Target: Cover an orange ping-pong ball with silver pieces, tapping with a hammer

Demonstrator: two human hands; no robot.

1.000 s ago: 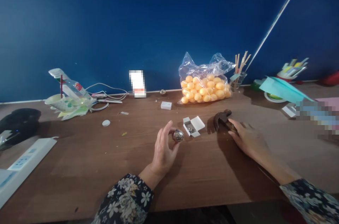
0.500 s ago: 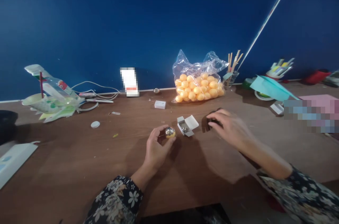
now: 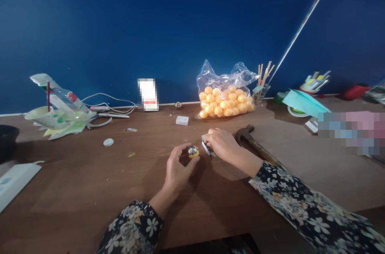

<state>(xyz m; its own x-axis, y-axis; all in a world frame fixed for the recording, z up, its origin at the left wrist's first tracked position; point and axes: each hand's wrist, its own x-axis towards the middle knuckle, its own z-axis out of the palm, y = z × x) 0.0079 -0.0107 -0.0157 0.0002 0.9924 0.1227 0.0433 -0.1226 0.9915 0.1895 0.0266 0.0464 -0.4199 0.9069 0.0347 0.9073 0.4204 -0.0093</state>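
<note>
My left hand [image 3: 177, 166] pinches a small shiny ball [image 3: 193, 151], silver on top and yellowish below, between thumb and fingers just above the table. My right hand [image 3: 221, 142] reaches down over a small white open box [image 3: 206, 148], its bent fingertips at the opening. The hand covers most of the box, so what the fingers hold, if anything, is hidden. Beside the right hand lies a hammer [image 3: 255, 144], its dark head away from me and its wooden handle running under the right sleeve.
A clear bag of yellow-orange balls [image 3: 225, 101] stands against the blue wall. A second small white box [image 3: 182, 120] and a shiny round piece [image 3: 178, 104] lie left of it. Farther left are a white cap [image 3: 108, 142], a cup [image 3: 39, 113] and a plastic bottle [image 3: 72, 101].
My right hand has moved left from the hammer, which now lies on the table, to the open white box. My left hand keeps the ball in the same place.
</note>
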